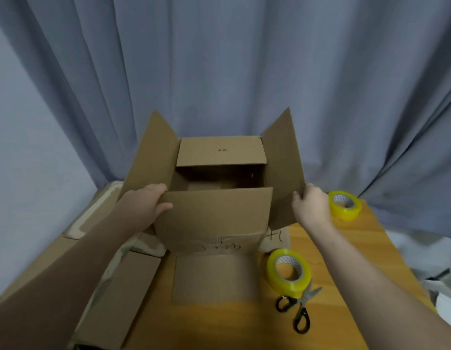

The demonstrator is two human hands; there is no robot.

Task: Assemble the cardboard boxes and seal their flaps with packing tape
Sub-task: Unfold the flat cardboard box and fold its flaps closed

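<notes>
Brown cardboard box stands upright at the middle of the wooden table, top open, all four flaps unsealed. Far flap, marked "A38", is folded inward over the opening. Near flap stands up towards the person. Left flap and right flap splay outward and upward.

Left hand grips the box at the left end of the near flap: thumb lies on the flap's outer face, fingers curl over its top edge into the opening. Right hand grips the near edge of the right flap, fingers curled round it, thumb side hidden behind the cardboard.

A flat cardboard sheet lies on the table, partly under the near side of the box. Handwritten marks show on the box's lower front; not legible.

Near tape roll, yellow, stands tilted just right of the sheet. Black-handled scissors lie touching its near rim. Far tape roll, yellow, lies just beyond the right hand. Flattened boxes are stacked at the table's left. A grey curtain hangs behind.
</notes>
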